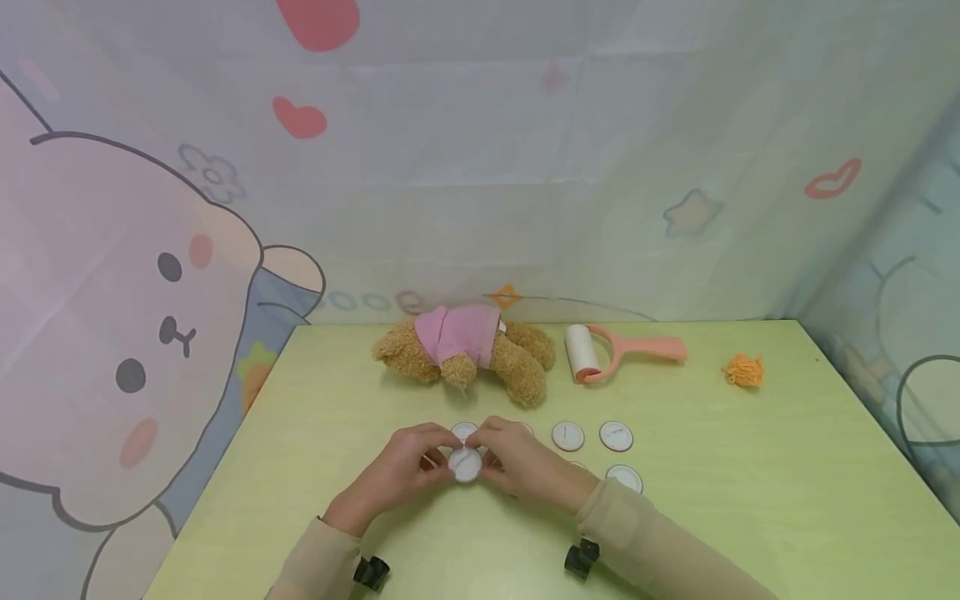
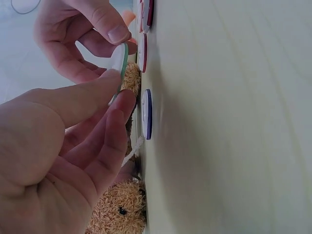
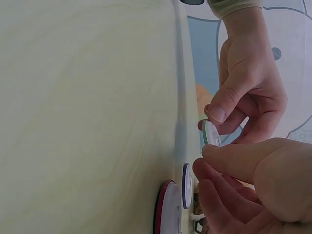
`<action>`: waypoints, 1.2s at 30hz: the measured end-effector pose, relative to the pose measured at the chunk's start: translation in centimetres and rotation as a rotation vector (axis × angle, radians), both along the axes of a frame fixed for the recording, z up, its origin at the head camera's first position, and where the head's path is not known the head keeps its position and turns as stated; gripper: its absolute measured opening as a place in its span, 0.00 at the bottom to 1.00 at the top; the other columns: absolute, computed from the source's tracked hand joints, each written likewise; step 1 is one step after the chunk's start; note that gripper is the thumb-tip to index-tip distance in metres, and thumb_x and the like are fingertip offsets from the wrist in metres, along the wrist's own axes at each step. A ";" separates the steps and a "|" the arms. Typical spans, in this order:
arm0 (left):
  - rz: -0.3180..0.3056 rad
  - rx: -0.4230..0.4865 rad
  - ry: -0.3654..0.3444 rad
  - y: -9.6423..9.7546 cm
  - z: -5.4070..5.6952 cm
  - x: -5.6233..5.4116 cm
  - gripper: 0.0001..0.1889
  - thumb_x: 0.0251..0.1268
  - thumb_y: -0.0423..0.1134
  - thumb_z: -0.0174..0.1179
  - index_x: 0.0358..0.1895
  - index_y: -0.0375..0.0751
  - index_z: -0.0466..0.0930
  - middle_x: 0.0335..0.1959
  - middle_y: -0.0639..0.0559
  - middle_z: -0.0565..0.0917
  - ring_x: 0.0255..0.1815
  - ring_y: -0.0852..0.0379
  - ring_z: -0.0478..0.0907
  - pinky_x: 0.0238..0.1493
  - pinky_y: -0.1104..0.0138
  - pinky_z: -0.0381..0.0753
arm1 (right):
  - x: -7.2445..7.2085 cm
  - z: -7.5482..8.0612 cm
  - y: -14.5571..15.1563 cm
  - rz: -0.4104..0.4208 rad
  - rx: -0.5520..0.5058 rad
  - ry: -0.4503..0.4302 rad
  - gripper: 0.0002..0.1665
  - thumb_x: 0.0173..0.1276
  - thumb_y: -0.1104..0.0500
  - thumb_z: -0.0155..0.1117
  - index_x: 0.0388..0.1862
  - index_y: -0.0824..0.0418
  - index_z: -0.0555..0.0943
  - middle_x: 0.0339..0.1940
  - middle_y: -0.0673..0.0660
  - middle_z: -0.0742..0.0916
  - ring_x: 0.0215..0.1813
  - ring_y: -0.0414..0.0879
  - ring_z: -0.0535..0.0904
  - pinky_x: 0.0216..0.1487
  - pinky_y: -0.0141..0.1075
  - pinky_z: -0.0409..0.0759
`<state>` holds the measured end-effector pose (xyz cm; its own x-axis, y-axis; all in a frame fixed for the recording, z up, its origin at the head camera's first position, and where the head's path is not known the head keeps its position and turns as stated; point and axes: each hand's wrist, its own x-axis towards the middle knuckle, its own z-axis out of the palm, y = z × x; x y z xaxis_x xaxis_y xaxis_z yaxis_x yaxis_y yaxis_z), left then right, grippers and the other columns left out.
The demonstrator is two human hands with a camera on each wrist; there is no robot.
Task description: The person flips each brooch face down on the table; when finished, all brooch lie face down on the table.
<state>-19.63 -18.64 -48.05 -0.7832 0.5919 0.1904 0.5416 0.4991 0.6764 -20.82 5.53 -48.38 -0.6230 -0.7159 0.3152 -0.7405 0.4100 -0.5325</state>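
Between both hands a round pin-back badge [image 1: 466, 465] is held up, its white back with the pin facing up and its rim green in the wrist views. The left hand [image 1: 408, 460] pinches one side between thumb and fingers. On the opposite side, the right hand [image 1: 525, 462] pinches the edge the same way. In the left wrist view the badge [image 2: 118, 61] is raised off the table. A blue-rimmed badge [image 2: 147, 114] lies just beyond the hands. Nearer the right hand is a red-rimmed badge [image 3: 168, 209]; the right hand partly covers other badges in the head view.
More badges lie pin side up to the right, including one badge [image 1: 567, 436], another badge [image 1: 617, 436] and a nearer badge [image 1: 625, 477]. Behind them are a teddy bear [image 1: 468, 337] in pink, a lint roller [image 1: 582, 354] and an orange yarn bundle [image 1: 744, 371].
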 end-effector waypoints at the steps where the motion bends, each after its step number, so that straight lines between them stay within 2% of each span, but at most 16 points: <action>1: -0.003 0.003 -0.002 0.0 0.0 0.0 0.18 0.59 0.23 0.74 0.53 0.35 0.86 0.51 0.42 0.86 0.39 0.53 0.89 0.41 0.71 0.87 | 0.0 0.0 0.0 -0.001 0.005 -0.003 0.17 0.65 0.68 0.76 0.52 0.68 0.85 0.47 0.59 0.85 0.41 0.46 0.86 0.42 0.23 0.82; 8: -0.003 0.012 -0.035 0.0 -0.2 0.0 0.21 0.53 0.23 0.78 0.52 0.35 0.86 0.49 0.45 0.86 0.36 0.56 0.88 0.37 0.70 0.87 | 0.1 -0.1 -0.3 -0.009 0.027 -0.001 0.17 0.65 0.66 0.77 0.52 0.66 0.86 0.46 0.58 0.87 0.42 0.45 0.84 0.43 0.23 0.81; 14: -0.003 -0.014 -0.040 -0.1 -0.2 -0.1 0.19 0.52 0.24 0.79 0.49 0.34 0.87 0.46 0.44 0.87 0.35 0.56 0.88 0.36 0.70 0.87 | 0.1 -0.3 -0.6 -0.003 0.040 -0.014 0.18 0.65 0.67 0.77 0.53 0.67 0.85 0.45 0.58 0.88 0.41 0.45 0.85 0.42 0.22 0.81; 17: -0.007 -0.038 -0.049 -0.1 -0.1 -0.1 0.18 0.53 0.25 0.79 0.48 0.34 0.87 0.46 0.44 0.88 0.35 0.55 0.88 0.36 0.70 0.87 | 0.2 -0.3 -0.8 0.003 0.053 0.007 0.17 0.64 0.67 0.77 0.51 0.67 0.86 0.44 0.58 0.89 0.41 0.45 0.85 0.43 0.23 0.81; 22: 0.005 -0.121 -0.033 -0.2 -0.1 -0.1 0.19 0.53 0.29 0.80 0.49 0.37 0.88 0.47 0.46 0.89 0.37 0.56 0.87 0.39 0.69 0.86 | 0.2 -0.4 -1.2 0.005 0.076 0.035 0.14 0.64 0.66 0.78 0.48 0.65 0.87 0.41 0.56 0.90 0.40 0.42 0.82 0.43 0.25 0.80; 26: 0.014 -0.173 -0.031 -0.3 -0.1 -0.1 0.20 0.53 0.31 0.81 0.51 0.38 0.88 0.46 0.49 0.89 0.38 0.57 0.86 0.40 0.68 0.85 | 0.2 -0.3 -1.5 0.001 0.120 0.018 0.15 0.63 0.66 0.78 0.49 0.64 0.88 0.40 0.54 0.90 0.38 0.38 0.79 0.41 0.26 0.78; 31: 0.013 -0.210 0.003 -0.4 -0.2 0.0 0.21 0.52 0.32 0.81 0.50 0.39 0.88 0.44 0.51 0.89 0.37 0.58 0.84 0.40 0.67 0.84 | 0.3 -0.2 -1.5 0.003 0.194 0.012 0.19 0.60 0.66 0.77 0.52 0.64 0.87 0.41 0.53 0.89 0.39 0.37 0.76 0.43 0.27 0.77; 36: 0.008 -0.224 0.023 -0.4 -0.1 0.0 0.20 0.52 0.32 0.81 0.50 0.39 0.87 0.43 0.52 0.88 0.37 0.59 0.81 0.41 0.67 0.82 | 0.3 -0.2 -1.2 0.004 0.213 0.009 0.21 0.60 0.63 0.78 0.53 0.64 0.86 0.40 0.52 0.88 0.40 0.39 0.75 0.44 0.31 0.77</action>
<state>-19.59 -19.03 -48.18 -0.7847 0.6155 0.0732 0.5516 0.6395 0.5355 -20.54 4.37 -48.55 -0.6177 -0.7695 0.1621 -0.7469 0.5095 -0.4272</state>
